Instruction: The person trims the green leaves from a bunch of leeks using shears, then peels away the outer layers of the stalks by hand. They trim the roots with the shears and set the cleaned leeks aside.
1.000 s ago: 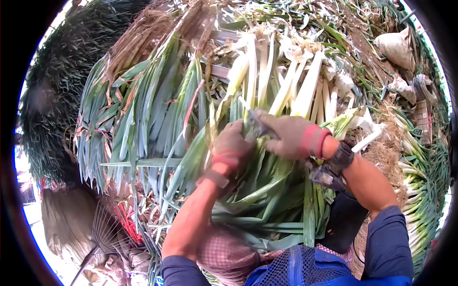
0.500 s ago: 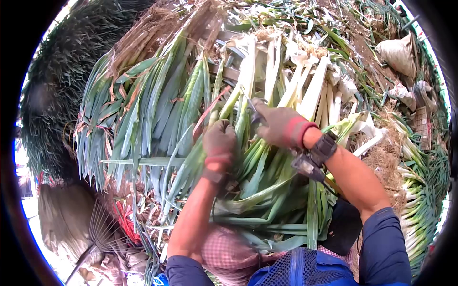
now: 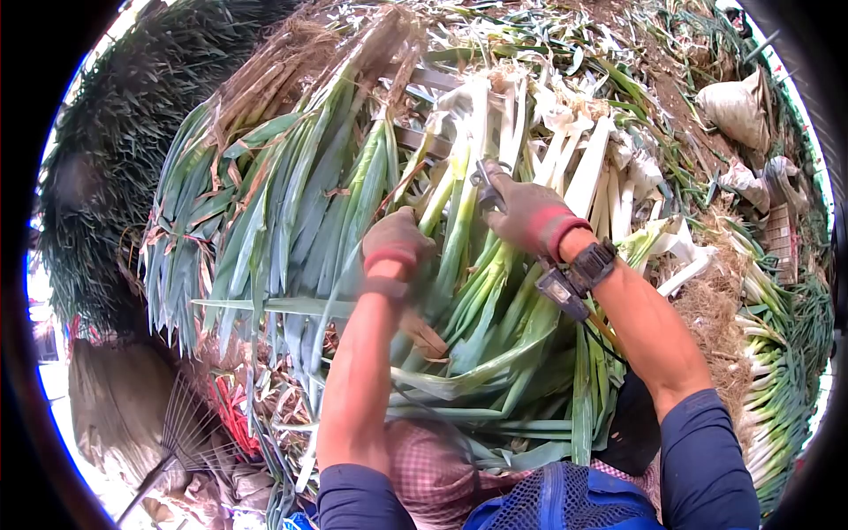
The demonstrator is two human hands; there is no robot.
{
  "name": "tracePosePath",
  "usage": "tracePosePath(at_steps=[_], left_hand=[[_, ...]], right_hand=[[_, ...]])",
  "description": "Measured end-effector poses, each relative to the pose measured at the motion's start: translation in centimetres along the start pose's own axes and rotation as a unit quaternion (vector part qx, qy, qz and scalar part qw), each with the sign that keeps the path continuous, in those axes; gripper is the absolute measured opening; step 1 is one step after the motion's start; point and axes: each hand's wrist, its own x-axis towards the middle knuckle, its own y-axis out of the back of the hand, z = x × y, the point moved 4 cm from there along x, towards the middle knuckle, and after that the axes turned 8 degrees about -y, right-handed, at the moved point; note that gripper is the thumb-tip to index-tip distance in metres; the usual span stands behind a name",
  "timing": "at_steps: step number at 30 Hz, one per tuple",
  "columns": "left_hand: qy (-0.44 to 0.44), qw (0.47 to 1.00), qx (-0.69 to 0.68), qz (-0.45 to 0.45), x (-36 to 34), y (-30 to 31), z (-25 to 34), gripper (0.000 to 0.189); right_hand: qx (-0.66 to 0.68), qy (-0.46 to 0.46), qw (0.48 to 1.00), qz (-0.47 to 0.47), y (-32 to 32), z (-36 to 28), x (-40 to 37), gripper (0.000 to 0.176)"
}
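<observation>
Gloved, my left hand has its fingers curled at the green leaves left of the peeled stalks; what it holds, if anything, is hidden. My right hand, also gloved, is closed on a small metal tool over the stalks. Green onions with white stems lie beyond and to the right of it, leaves toward my lap. Untrimmed green onions with brown dry roots lie left of my left hand. A small device is strapped near my right wrist, beside a black watch.
A dark green heap of onions stands at the far left. A rake and brown sacking lie at the lower left. More white-stemmed onions are at the right, and a pale sack is at the upper right.
My left hand has moved slightly up and left, and a brown dry leaf now shows below it. My right hand has shifted slightly to the right with the tool.
</observation>
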Motion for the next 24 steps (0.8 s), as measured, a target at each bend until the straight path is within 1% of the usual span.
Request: tracePosePath(at_steps=[1,3,4,5,6,7,8,9,11,12,13,15,16,17,19,21,23,24], left_hand=[[0.0,1.0,0.0,0.001,-0.4,0.3,0.4,0.033],[0.015,0.997,0.063,-0.04,-1.3,0.6,1.5,0.028],[-0.01,0.997,0.075,0.019,-2.4,0.6,1.7,0.022],[-0.012,0.997,0.077,0.019,-2.6,0.9,2.0,0.022],[-0.001,0.995,0.099,0.016,-3.0,1.2,2.0,0.031],[0.011,0.993,0.121,0.015,-3.5,1.8,2.1,0.041],[0.001,0.99,0.135,0.039,-4.8,3.0,2.8,0.041],[0.0,0.99,0.138,0.039,-5.0,3.2,3.0,0.041],[0.05,0.988,0.139,0.046,-5.7,3.5,2.8,0.039],[0.055,0.987,0.15,0.027,-6.0,3.4,2.9,0.039],[0.053,0.986,0.154,0.027,-6.1,3.0,3.0,0.039],[0.06,0.986,0.151,0.03,-6.2,2.2,3.1,0.04],[0.036,0.988,0.147,0.028,-6.6,2.2,3.6,0.039],[0.035,0.987,0.151,0.028,-7.0,2.2,4.0,0.039],[-0.004,0.989,0.13,0.068,-7.9,2.5,5.1,0.036],[-0.02,0.987,0.141,0.074,-8.5,2.6,5.8,0.033],[-0.006,0.987,0.145,0.067,-8.0,1.5,5.9,0.031],[-0.003,0.987,0.141,0.079,-7.9,0.9,6.0,0.03]], right_hand=[[0.009,0.002,1.0,-0.013,0.1,0.0,-0.5,0.08],[0.02,0.013,1.0,-0.016,0.2,0.4,-2.0,0.08],[0.037,0.027,0.999,-0.02,0.1,0.7,-2.8,0.08],[0.054,0.041,0.997,-0.026,-0.1,0.7,-3.8,0.08],[0.072,0.038,0.995,-0.052,-0.2,0.9,-5.0,0.082],[0.074,0.04,0.995,-0.052,-0.2,0.8,-6.6,0.082],[0.093,0.067,0.99,-0.082,-0.6,0.6,-8.4,0.083],[0.113,0.093,0.983,-0.112,-1.1,0.6,-10.0,0.083],[0.125,0.152,0.978,-0.069,-2.0,0.3,-11.5,0.085],[0.144,0.116,0.978,-0.092,-2.0,0.9,-11.8,0.086],[0.149,0.115,0.978,-0.09,-2.3,1.1,-11.6,0.086],[0.155,0.103,0.982,-0.006,-2.6,1.9,-10.7,0.086],[0.155,0.106,0.982,-0.013,-2.1,1.7,-10.9,0.084],[0.159,0.105,0.982,-0.013,-1.5,1.3,-11.0,0.084],[0.15,0.034,0.986,-0.07,-0.5,1.1,-10.8,0.083],[0.157,0.018,0.987,-0.034,-0.7,1.9,-9.1,0.081],[0.178,-0.008,0.984,-0.018,-0.5,2.3,-8.3,0.082],[0.181,-0.01,0.983,-0.018,-0.6,2.4,-7.9,0.082]])
